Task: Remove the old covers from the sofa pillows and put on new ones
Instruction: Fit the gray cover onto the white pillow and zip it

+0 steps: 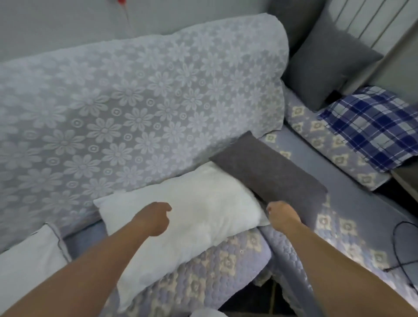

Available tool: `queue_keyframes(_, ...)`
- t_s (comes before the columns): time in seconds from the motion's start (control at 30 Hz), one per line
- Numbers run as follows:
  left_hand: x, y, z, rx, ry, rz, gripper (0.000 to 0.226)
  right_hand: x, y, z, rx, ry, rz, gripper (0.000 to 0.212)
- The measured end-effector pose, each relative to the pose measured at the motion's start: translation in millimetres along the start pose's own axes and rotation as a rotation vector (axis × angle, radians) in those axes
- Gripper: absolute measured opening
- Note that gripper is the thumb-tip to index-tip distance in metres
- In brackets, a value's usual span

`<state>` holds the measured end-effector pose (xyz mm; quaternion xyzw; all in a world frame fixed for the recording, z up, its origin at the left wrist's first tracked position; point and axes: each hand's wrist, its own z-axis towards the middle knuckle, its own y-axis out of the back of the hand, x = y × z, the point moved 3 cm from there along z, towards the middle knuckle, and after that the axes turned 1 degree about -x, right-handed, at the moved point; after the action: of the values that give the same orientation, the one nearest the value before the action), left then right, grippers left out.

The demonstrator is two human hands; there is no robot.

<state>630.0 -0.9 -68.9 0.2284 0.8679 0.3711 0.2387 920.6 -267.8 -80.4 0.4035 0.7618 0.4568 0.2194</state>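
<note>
Your left hand (pixel 156 218) shows only its back, fingers curled under, so whether they touch the bare white pillow insert (pixel 181 217) cannot be told; your right hand (pixel 281 213) likewise hides its fingertips at the near edge of the flat dark grey fabric cover (pixel 269 167), grip unconfirmed. The white folded cloth (pixel 29 262) is cut by the left edge. Whole frame is motion-blurred; the red object (pixel 121 1) at top is unidentifiable.

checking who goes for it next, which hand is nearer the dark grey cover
Right. The right hand is at the near edge of the dark grey cover, seemingly touching it. The left hand is over the bare white pillow, clearly apart from the cover.
</note>
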Motion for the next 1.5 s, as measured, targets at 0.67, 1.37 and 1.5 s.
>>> queue_keyframes(0.67,612,-120,-383,-0.472,0.854,-0.866,0.028,711,-139,-240,0.221,0.83,-0.207,0.025)
queue_keyframes(1.37,954,-330,-383,-0.036,1.138,-0.668,0.094,1201,-420,-361,0.438,0.514,0.453,0.027)
queue_keyframes(1.5,952,-339,-385,-0.023,1.134,-0.616,0.093,1224,-416,-359,0.36,0.606,0.377,0.032)
